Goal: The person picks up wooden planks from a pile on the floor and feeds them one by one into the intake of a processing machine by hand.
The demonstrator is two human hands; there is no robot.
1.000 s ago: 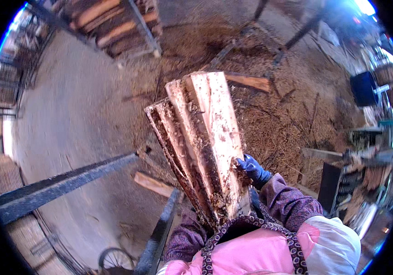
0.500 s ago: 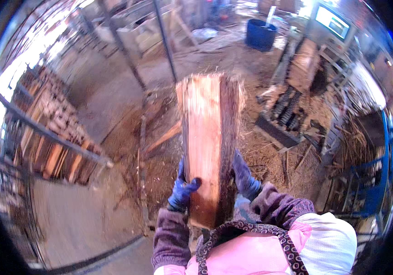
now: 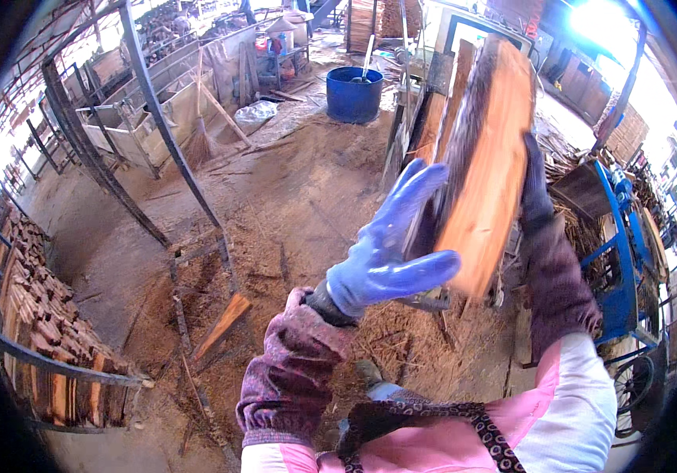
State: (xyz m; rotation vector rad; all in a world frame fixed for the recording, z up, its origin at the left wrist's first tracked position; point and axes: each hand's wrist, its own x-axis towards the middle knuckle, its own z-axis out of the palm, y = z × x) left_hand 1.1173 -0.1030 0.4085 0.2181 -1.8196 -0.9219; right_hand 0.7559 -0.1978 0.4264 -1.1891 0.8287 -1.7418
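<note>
A thick split log point(image 3: 490, 169), with an orange-brown cut face and dark bark along its left side, is tilted up in front of me at the right. My left hand point(image 3: 386, 248), in a blue glove, has its fingers and thumb spread beside the log's bark side and lower end; whether the fingertips touch it is hard to tell. Against the log's right edge lies my right hand point(image 3: 538, 185), in a darker-looking glove, its fingers partly hidden by the wood. Behind the log stands a machine point(image 3: 435, 118) with reddish boards, mostly covered from view.
A blue tub point(image 3: 354, 96) stands ahead, with a broom point(image 3: 200, 142) farther left. Dark metal posts point(image 3: 169, 134) rise at the left, near stacked split wood point(image 3: 58, 315). A wedge-shaped wood piece point(image 3: 224, 323) lies on the sawdust-strewn floor. A blue-framed cart point(image 3: 618, 260) is at the right.
The log has gone from upright in front of my body to the right, tilted toward the machine. My left hand has come off its side and spread open. The view has turned.
</note>
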